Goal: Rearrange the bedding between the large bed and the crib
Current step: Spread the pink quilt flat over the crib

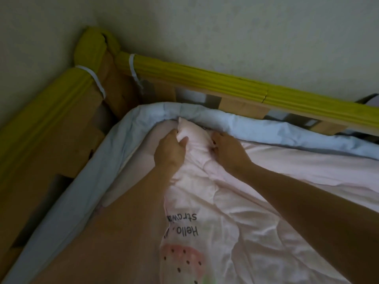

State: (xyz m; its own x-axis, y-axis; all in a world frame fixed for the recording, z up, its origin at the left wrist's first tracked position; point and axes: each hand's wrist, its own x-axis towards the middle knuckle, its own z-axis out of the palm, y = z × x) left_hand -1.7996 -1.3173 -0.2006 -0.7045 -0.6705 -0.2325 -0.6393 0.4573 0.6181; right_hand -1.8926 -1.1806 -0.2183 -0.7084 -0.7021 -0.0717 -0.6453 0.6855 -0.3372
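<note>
Quilt: pink, crumpled, spread across the crib mattress; printed side up with "Hello" and part of "straw" in dark letters, upside down from the head view; strawberry print near the bottom edge.
Quilt corner: bunched into a small peak, pushed up against the inside of the bumper at the crib's far left corner.
Left hand: fingers curled, thumb and fingers pinching the left side of the quilt corner; forearm lying over the quilt's left edge.
Right hand: on the quilt just right of the corner, knuckles up, fingers bent down into the fabric beside the bumper; fingertips buried in the folds, so actual grip cannot tell.
Hands: near each other, the bunched corner between them.
Bumper: pale blue padded roll, running along the crib's far side and down its left side, curving round the corner; touching the quilt's edge.
Rail: wooden, with yellow ribbed padding on top, fastened by white ties; slats visible under the far rail.
Wall: pale, plain, close behind the rails on both sides of the corner.
</note>
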